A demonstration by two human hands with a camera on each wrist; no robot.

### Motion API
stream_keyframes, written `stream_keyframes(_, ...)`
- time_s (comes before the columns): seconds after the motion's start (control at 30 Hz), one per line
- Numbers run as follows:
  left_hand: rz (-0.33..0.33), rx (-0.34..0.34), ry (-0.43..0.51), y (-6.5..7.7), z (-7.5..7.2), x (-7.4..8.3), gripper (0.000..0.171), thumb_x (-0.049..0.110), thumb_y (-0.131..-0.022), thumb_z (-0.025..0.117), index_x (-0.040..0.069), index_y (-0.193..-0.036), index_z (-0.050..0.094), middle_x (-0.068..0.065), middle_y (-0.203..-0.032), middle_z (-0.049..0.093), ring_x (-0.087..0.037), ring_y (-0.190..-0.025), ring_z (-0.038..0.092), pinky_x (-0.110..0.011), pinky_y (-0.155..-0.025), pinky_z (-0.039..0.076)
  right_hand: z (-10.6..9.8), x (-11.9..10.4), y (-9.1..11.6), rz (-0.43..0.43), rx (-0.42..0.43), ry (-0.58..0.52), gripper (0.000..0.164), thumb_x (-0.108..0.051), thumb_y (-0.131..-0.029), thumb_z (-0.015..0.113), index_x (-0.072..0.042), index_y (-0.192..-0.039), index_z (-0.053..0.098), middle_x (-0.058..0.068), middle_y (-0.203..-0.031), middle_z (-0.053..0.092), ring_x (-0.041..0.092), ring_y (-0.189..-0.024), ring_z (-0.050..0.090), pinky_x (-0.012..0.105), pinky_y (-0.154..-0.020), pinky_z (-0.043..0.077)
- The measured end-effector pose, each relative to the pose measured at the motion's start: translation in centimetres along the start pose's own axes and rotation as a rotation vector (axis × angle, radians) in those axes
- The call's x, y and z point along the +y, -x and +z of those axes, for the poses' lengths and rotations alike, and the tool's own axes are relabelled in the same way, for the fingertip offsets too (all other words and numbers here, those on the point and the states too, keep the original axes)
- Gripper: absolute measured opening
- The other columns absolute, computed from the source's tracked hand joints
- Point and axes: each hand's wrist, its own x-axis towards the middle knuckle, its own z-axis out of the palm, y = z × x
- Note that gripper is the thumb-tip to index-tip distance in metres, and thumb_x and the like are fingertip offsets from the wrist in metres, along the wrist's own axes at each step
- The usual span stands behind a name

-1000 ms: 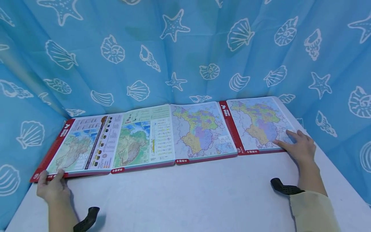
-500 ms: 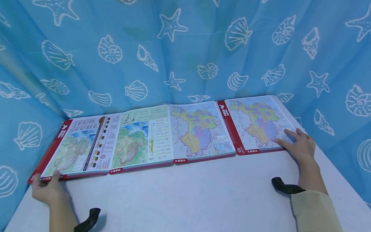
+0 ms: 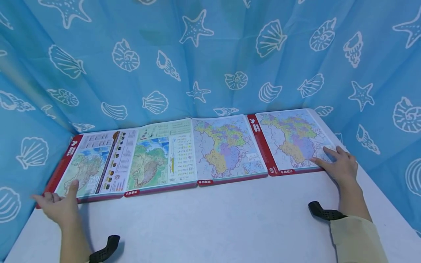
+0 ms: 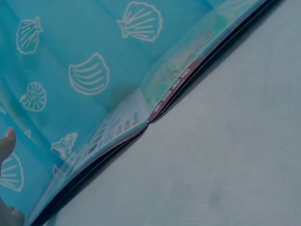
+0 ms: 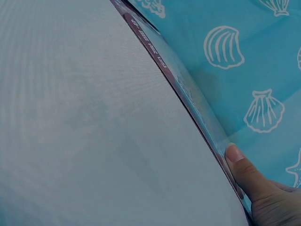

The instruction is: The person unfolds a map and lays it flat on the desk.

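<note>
A row of folded map sheets (image 3: 227,146) lies along the back of the white table. Terrain maps (image 3: 149,164) make up the left part and political maps (image 3: 296,142) the right, with red bands and tabs on the edges. At the front left corner, my left hand (image 3: 62,204) is spread over the leftmost terrain map, its thumb pointing away from me. Whether it touches the paper, I cannot tell. My right hand (image 3: 342,168) rests with spread fingers on the front right corner of the rightmost map. Its thumb (image 5: 242,165) lies along the front edge in the right wrist view.
Blue curtain (image 3: 210,54) printed with white shells and starfish hangs right behind the maps and at both sides. White table (image 3: 204,223) extends in front of them. Black strap ends (image 3: 105,250) jut from both wrists.
My left hand has let go of the leftmost map's front edge, shifted slightly right and spread its fingers. The left map corner moved a little. My right hand has stayed in place.
</note>
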Motion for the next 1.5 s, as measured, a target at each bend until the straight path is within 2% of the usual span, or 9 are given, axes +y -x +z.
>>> stream_keyframes(0.17,0.011,-0.075,-0.103,1.0,0.8,0.7,0.105,0.046,-0.08,0.064,0.041,-0.146,-0.017,0.015,-0.157,0.001,-0.005,-0.144,0.003,-0.023,-0.112,0.021,0.1,0.0,0.0,-0.001,-0.002,-0.003,0.091,-0.065,-0.082,0.055,-0.01,-0.148,0.025,0.028,-0.154,0.003,0.056,-0.136,-0.002,0.074,-0.099,0.018)
stream_keyframes(0.27,0.018,-0.136,-0.156,1.5,1.6,0.8,0.106,0.048,-0.079,0.066,0.046,-0.144,-0.018,0.013,-0.158,0.002,-0.01,-0.145,0.007,-0.03,-0.112,0.024,0.0,0.1,0.0,0.0,-0.005,-0.005,0.091,-0.065,-0.082,0.055,-0.01,-0.148,0.024,0.028,-0.154,0.002,0.055,-0.136,-0.003,0.075,-0.099,0.017)
stream_keyframes(0.4,0.039,-0.195,-0.239,0.7,2.4,-0.2,0.109,0.053,-0.075,0.068,0.054,-0.14,-0.019,0.013,-0.158,0.002,-0.013,-0.145,0.009,-0.037,-0.112,0.025,-0.2,0.1,0.0,0.008,-0.003,-0.006,0.091,-0.065,-0.082,0.055,-0.011,-0.149,0.024,0.027,-0.154,0.002,0.055,-0.136,-0.003,0.075,-0.099,0.017)
stream_keyframes(0.47,0.038,-0.212,-0.257,1.1,2.7,0.0,0.108,0.054,-0.074,0.069,0.056,-0.139,-0.018,0.015,-0.158,0.003,-0.012,-0.145,0.01,-0.036,-0.112,0.025,-0.2,0.1,0.0,0.012,-0.003,-0.007,0.091,-0.065,-0.082,0.055,-0.011,-0.148,0.024,0.027,-0.154,0.002,0.055,-0.136,-0.002,0.075,-0.099,0.018)
stream_keyframes(0.53,0.064,-0.234,-0.26,2.0,2.9,0.4,0.108,0.053,-0.075,0.069,0.054,-0.14,-0.017,0.014,-0.158,0.004,-0.013,-0.145,0.01,-0.037,-0.113,0.024,-0.2,0.2,0.0,0.015,-0.004,-0.011,0.091,-0.065,-0.082,0.055,-0.011,-0.148,0.024,0.027,-0.154,0.002,0.055,-0.136,-0.003,0.075,-0.098,0.018)
stream_keyframes(0.63,0.089,-0.261,-0.265,4.4,3.3,1.7,0.106,0.053,-0.076,0.068,0.05,-0.144,-0.013,0.012,-0.158,0.007,-0.013,-0.145,0.012,-0.036,-0.113,0.024,-0.2,0.2,0.0,0.012,-0.011,-0.012,0.092,-0.066,-0.081,0.054,-0.011,-0.148,0.024,0.027,-0.154,0.002,0.055,-0.136,-0.003,0.075,-0.098,0.017)
stream_keyframes(1.07,0.213,-0.442,-0.312,8.8,5.4,3.3,0.105,0.044,-0.077,0.072,0.048,-0.146,-0.008,0.009,-0.158,0.012,-0.014,-0.144,0.018,-0.033,-0.113,0.024,-0.1,0.9,0.3,0.018,-0.018,-0.028,0.093,-0.066,-0.081,0.055,-0.01,-0.148,0.024,0.027,-0.154,0.0,0.056,-0.135,-0.004,0.076,-0.098,0.016)
stream_keyframes(1.5,0.454,-0.628,-0.388,13.1,6.9,2.1,0.111,0.028,-0.079,0.077,0.035,-0.15,-0.007,0.001,-0.158,0.015,-0.019,-0.143,0.023,-0.034,-0.112,0.027,0.1,0.1,0.0,0.007,-0.009,-0.042,0.091,-0.063,-0.082,0.056,-0.011,-0.149,0.024,0.027,-0.154,0.0,0.055,-0.136,-0.004,0.075,-0.099,0.015)
